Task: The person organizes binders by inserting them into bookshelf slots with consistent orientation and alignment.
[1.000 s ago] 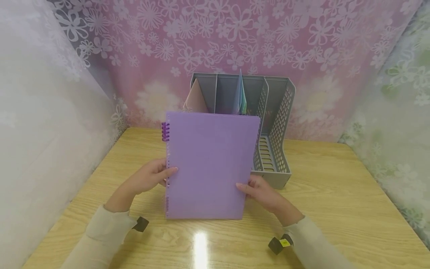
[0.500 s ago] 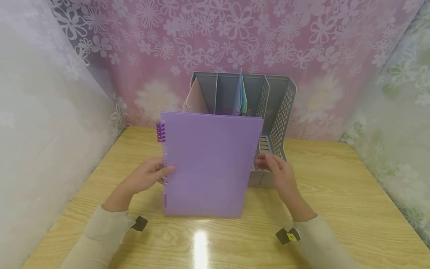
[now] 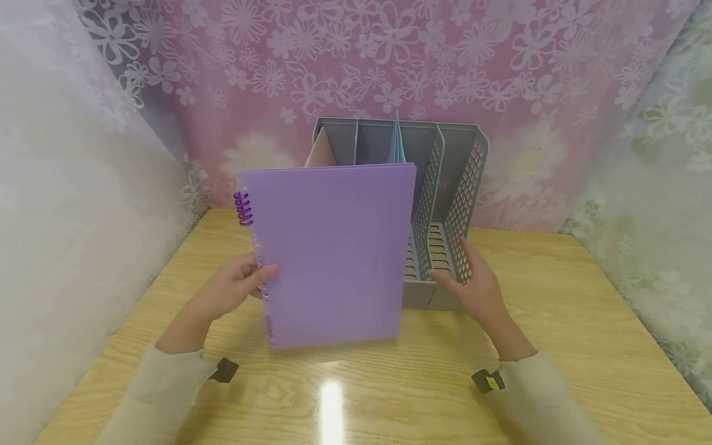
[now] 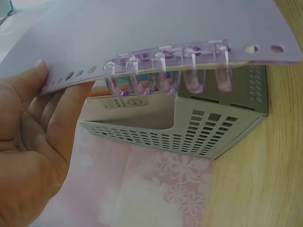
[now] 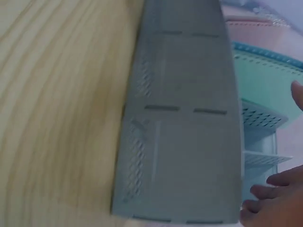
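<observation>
My left hand (image 3: 222, 289) pinches a purple loose-leaf notebook (image 3: 334, 253) by its punched left edge, thumb on the front cover and fingers behind. Short purple binder rings (image 4: 163, 71) sit near one end of that edge. The notebook stands upright, slightly tilted, in front of a grey file rack (image 3: 417, 295) and hides its left part. At the rack's right front corner is my right hand (image 3: 483, 289), thumb and fingers spread and holding nothing. Its thumb is by the front lip, its fingers by the perforated side wall; whether they touch is unclear.
A pink notebook (image 3: 321, 151) stands in the rack's left slot. Blue and green notebooks (image 3: 398, 145) lean in a middle slot. Wooden table (image 3: 556, 321) lies beneath, with a pink flowered curtain (image 3: 356, 55) behind and pale curtains at both sides.
My right hand has let go of the notebook's right edge and moved right to the rack's corner, fingers spreading. The left hand has shifted the notebook left and slightly up.
</observation>
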`<state>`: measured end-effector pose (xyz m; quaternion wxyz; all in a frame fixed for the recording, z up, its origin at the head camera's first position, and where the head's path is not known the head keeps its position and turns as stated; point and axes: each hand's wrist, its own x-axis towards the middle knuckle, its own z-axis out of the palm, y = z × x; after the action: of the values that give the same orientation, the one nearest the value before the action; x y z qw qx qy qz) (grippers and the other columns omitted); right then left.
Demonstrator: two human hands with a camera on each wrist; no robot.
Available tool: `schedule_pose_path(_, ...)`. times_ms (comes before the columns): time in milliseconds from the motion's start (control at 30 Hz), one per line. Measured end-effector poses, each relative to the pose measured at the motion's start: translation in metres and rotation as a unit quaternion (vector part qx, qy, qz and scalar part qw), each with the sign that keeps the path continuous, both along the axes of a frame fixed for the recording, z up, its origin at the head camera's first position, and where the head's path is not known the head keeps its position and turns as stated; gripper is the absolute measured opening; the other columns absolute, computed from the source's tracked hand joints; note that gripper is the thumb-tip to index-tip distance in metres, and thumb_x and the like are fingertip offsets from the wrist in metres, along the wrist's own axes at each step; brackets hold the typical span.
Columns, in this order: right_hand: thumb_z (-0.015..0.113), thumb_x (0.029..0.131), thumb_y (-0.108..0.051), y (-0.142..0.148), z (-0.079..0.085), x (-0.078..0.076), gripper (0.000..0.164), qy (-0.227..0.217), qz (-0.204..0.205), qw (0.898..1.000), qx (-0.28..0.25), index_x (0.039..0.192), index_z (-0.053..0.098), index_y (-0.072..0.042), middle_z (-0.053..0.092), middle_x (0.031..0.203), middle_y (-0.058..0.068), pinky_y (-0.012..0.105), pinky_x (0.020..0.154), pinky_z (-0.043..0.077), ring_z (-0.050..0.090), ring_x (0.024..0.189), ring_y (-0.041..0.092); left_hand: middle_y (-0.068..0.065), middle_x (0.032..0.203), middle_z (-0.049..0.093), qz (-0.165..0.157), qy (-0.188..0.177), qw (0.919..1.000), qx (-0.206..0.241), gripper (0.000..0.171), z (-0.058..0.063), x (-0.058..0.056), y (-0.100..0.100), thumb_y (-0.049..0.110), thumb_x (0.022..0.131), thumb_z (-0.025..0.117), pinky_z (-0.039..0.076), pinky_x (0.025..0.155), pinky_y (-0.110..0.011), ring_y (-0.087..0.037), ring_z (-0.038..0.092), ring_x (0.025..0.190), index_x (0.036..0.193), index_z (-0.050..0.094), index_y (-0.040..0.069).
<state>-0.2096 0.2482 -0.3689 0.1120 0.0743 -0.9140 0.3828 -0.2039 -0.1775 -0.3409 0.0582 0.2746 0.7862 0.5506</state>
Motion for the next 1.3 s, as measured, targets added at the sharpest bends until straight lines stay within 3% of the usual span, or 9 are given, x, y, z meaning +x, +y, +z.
schedule_pose_path(233,0.072,0.075,-0.04,0.007,-0.014,-0.012,0.092,0.033,0.019,0.999,0.006,0.144,0.017,-0.013,0.032,0.137,0.018,0.059,0.096,0.031,0.035,0.122,0.038,-0.007,0.082,0.061,0.054,0.019,0.998,-0.026,0.028,0.01,0.009,-0.009,0.017,0.096,0.046,0.055,0.068,-0.032,-0.013,0.062,0.078,0.111,0.054,-0.005)
schedule_pose_path(567,0.066,0.077,-0.051,0.017,-0.024,-0.018,0.096,0.007,0.009,0.998,0.067,0.143,0.015,-0.004,0.032,0.137,0.024,0.059,0.098,0.029,0.031,0.124,0.04,-0.018,0.101,0.065,0.111,0.033,0.993,-0.025,0.035,0.025,0.018,-0.018,0.022,0.097,0.044,0.055,0.067,-0.031,-0.01,0.065,0.081,0.12,0.051,-0.004)
schedule_pose_path(700,0.065,0.077,-0.051,0.018,-0.023,-0.018,0.097,0.001,0.014,0.997,0.079,0.143,0.014,-0.001,0.032,0.136,0.026,0.06,0.097,0.028,0.031,0.123,0.043,-0.008,0.105,0.065,0.115,0.051,0.9921,-0.002,0.036,0.031,0.022,-0.025,0.018,0.097,0.043,0.055,0.066,-0.033,-0.011,0.065,0.084,0.126,0.047,-0.002)
schedule_pose_path(867,0.065,0.078,-0.049,0.017,-0.021,-0.019,0.093,0.01,0.019,0.996,0.088,0.143,0.016,-0.003,0.036,0.134,0.025,0.06,0.096,0.029,0.033,0.121,0.043,0.012,0.103,0.063,0.152,0.089,0.9841,0.022,0.034,0.037,0.028,-0.027,0.016,0.097,0.044,0.055,0.063,-0.032,-0.008,0.065,0.083,0.127,0.048,-0.001)
schedule_pose_path(1033,0.067,0.079,-0.045,0.015,-0.02,-0.019,0.09,0.009,0.032,0.997,0.073,0.143,0.018,-0.004,0.038,0.134,0.024,0.058,0.097,0.031,0.036,0.121,0.042,0.01,0.097,0.063,0.183,0.08,0.9779,0.061,0.033,0.037,0.03,-0.024,0.016,0.096,0.045,0.055,0.062,-0.031,-0.009,0.065,0.08,0.124,0.049,-0.001)
schedule_pose_path(1300,0.064,0.08,-0.048,0.014,-0.019,-0.015,0.093,-0.02,0.026,0.997,0.076,0.144,0.013,-0.003,0.033,0.137,0.026,0.061,0.097,0.028,0.031,0.123,0.043,0.005,0.095,0.066,0.239,0.072,0.9649,0.083,0.038,0.039,0.027,-0.011,0.024,0.094,0.049,0.055,0.064,-0.029,-0.008,0.066,0.079,0.119,0.053,-0.004)
